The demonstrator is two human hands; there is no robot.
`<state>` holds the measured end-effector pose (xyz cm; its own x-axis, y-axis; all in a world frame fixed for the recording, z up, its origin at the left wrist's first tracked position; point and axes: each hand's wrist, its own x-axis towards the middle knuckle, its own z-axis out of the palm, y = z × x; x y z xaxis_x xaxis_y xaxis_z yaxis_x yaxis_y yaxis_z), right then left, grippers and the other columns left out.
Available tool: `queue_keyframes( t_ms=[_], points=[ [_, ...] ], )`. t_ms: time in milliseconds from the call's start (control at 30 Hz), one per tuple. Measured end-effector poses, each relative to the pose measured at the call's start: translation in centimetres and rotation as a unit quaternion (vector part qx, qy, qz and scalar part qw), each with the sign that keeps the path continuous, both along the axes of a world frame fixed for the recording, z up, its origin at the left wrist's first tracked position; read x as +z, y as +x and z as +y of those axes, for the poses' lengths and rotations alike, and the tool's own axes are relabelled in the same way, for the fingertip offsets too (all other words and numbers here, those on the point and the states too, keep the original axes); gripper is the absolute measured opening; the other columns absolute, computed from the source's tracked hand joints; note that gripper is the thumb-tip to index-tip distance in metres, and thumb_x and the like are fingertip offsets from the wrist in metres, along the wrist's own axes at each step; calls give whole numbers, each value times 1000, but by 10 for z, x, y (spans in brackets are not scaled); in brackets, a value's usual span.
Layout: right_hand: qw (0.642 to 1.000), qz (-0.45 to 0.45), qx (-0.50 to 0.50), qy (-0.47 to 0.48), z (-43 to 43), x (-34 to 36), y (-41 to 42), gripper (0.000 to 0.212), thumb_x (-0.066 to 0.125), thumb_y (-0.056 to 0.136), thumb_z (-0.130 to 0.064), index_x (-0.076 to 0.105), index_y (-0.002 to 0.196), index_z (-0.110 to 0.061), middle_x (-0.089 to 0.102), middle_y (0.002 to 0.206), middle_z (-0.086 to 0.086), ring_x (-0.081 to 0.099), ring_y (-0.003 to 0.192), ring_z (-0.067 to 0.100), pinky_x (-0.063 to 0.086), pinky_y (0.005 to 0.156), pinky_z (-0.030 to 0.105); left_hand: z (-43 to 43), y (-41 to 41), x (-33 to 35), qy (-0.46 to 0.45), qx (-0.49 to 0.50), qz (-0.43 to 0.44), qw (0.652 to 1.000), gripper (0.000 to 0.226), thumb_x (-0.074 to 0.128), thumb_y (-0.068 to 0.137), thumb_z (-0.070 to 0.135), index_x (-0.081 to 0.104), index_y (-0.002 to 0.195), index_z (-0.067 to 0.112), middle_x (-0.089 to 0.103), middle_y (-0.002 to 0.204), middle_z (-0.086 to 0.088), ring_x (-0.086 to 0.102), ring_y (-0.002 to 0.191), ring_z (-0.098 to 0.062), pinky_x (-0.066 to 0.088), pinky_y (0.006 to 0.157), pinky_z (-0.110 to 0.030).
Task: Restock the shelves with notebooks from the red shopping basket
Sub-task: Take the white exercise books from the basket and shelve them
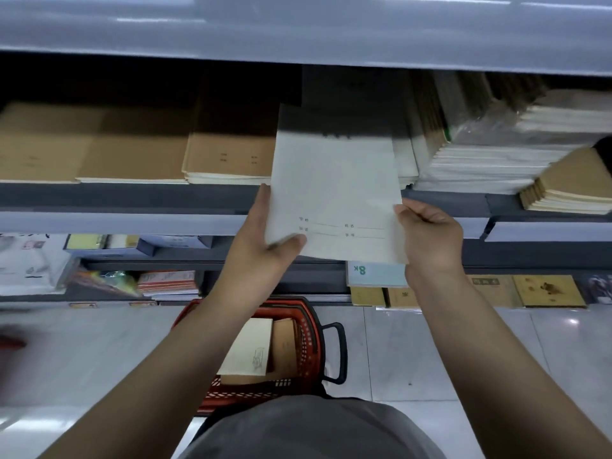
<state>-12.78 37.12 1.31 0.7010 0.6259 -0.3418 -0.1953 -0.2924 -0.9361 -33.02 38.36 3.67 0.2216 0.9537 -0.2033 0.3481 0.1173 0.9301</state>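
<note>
stationery shop | shelves [132,193] of stacked notebooks [228,157] | red shopping basket [308,342]

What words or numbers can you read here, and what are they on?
"8K": on the light blue pad, lower shelf; it appears upside down.
White notebook, held by the left hand and right hand: printed lines too small to read.
Brown notebooks: marks too blurred to read.
Basket notebooks: nothing readable.

Shelf and floor

I see the grey shelf [132,193] carrying flat brown notebook stacks [228,157] left, white stacks [490,160] right. On the tiled floor [430,352] stands the red basket [308,346].
</note>
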Motion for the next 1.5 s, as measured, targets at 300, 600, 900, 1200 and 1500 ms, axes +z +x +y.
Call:
queue_keyframes(
  t_ms=[300, 600, 900, 1200, 1500],
  points=[
    [999, -40, 22, 4, 13, -12, 16, 9, 65, 91, -14, 66, 100, -13, 61, 81, -12, 55, 72, -3, 43, 67, 2, 2, 14, -22, 19, -41, 81, 996, 106, 75, 82, 9, 4, 154, 38, 38, 147, 19, 35, 128, 10, 33, 96, -1],
    [961, -208, 183, 22, -2, -14, 29, 51, 77, 81, -17, 54, 126, -24, 51, 125, -3, 56, 102, 0, 44, 75, 2, 24, 33, -31, 57, 6, 94, 994, 93, 75, 85, 14, 15, 155, 27, 42, 138, 19, 34, 117, 12, 30, 92, 5],
    [879, -433, 197, 26, 0, -39, 42, 44, 77, 80, -11, 65, 122, -7, 51, 143, 5, 53, 124, 25, 51, 92, 30, 39, 48, -47, 66, 0, 106, 992, 94, 71, 88, 17, 7, 157, 27, 34, 153, 12, 60, 112, -11, 46, 88, -6],
    [862, -483, 127, 84, 24, -54, 36, 21, 67, 86, -3, 71, 107, -2, 59, 106, 14, 58, 101, 32, 41, 85, 17, 46, 57, -46, 60, 45, 76, 994, 61, 43, 103, 10, 17, 155, 27, 47, 138, 5, 66, 93, -16, 45, 72, 0],
    [843, -513, 135, 85, 45, -60, 34, 30, 58, 87, 2, 66, 116, 3, 60, 116, 19, 55, 108, 38, 44, 94, 27, 68, 67, -48, 48, 77, 81, 993, 53, 37, 106, 18, 23, 154, 34, 55, 140, -5, 73, 81, -8, 47, 59, -12]
  ],
)
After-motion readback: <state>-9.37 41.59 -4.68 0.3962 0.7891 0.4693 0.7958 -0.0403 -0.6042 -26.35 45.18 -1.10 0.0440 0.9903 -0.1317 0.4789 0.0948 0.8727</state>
